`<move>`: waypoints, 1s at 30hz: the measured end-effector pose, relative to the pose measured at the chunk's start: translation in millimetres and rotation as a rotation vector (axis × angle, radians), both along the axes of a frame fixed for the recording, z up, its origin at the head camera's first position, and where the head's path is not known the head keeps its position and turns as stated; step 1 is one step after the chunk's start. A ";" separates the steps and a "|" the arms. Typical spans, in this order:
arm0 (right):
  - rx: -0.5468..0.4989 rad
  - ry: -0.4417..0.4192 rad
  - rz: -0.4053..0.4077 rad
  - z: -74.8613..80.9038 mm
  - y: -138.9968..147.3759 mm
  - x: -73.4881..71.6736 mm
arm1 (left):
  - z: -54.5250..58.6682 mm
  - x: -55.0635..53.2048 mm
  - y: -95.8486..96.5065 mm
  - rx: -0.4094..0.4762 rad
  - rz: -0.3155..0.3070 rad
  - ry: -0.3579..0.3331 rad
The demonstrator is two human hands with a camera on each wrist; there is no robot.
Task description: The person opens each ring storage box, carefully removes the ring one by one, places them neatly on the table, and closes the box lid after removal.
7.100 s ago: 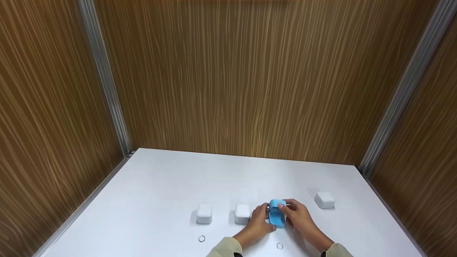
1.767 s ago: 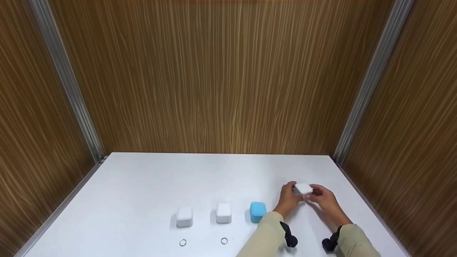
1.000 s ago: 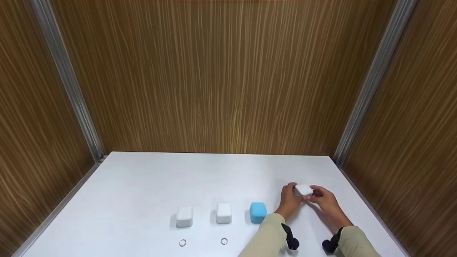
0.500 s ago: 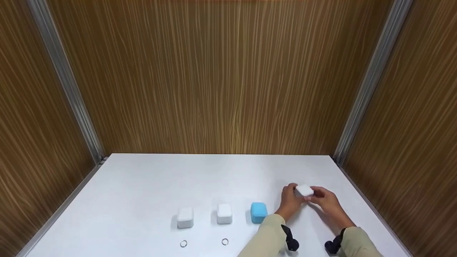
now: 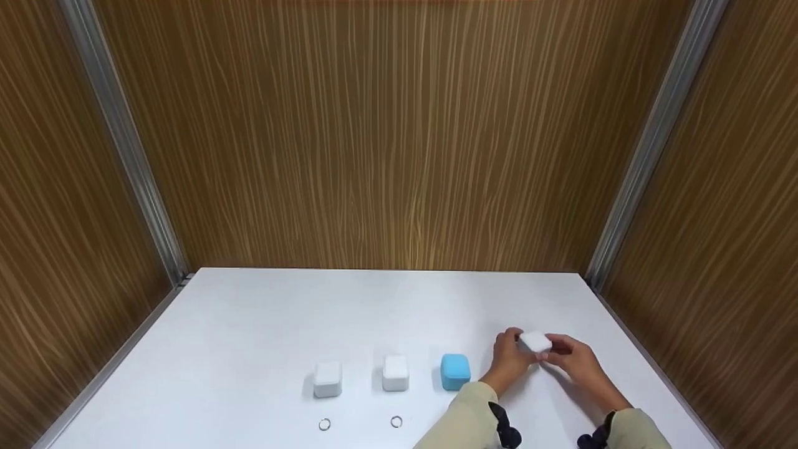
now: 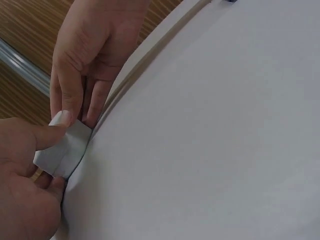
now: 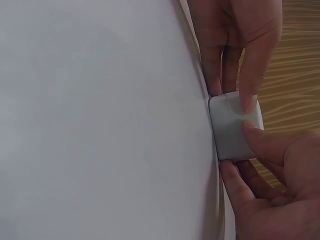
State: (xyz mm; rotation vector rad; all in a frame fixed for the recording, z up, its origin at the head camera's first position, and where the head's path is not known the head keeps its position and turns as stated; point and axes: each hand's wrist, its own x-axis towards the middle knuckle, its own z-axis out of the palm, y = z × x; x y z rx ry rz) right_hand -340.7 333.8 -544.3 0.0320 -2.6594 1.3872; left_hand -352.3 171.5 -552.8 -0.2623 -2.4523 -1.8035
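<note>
A white ring box (image 5: 535, 342), lid down, is held between both hands at the right of the table. My left hand (image 5: 510, 360) grips its left side, and my right hand (image 5: 576, 363) grips its right side. In the right wrist view both thumbs press on the face of the ring box (image 7: 232, 127), with fingers round its sides. The left wrist view shows the same ring box (image 6: 67, 150) between the two hands. Left of the hands stands a blue ring box (image 5: 455, 371), shut. Whether the held box is fully closed I cannot tell.
Two more white ring boxes, one (image 5: 328, 379) at left and one (image 5: 395, 373) nearer the middle, stand on the white table (image 5: 249, 349). In front of them lie two rings, one (image 5: 324, 424) left and one (image 5: 396, 422) right. Wood-grain panels surround the table.
Several seconds ago both hands held the blue box with its lid open; it now stands shut. The hands have moved right to the white box, which lately shifted slightly nearer.
</note>
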 end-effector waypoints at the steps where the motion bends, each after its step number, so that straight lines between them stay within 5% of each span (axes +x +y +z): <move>1: -0.002 -0.006 0.005 0.0 -0.1 0.2 | 0.1 0.2 -0.2 0.004 0.004 -0.003; 12: -0.006 -0.024 0.019 3.9 0.3 4.1 | 0.1 4.1 1.6 -0.029 0.038 0.036; 30: -0.035 -0.082 0.020 6.6 -7.7 25.4 | 2.1 24.9 -16.7 -0.110 -0.048 0.064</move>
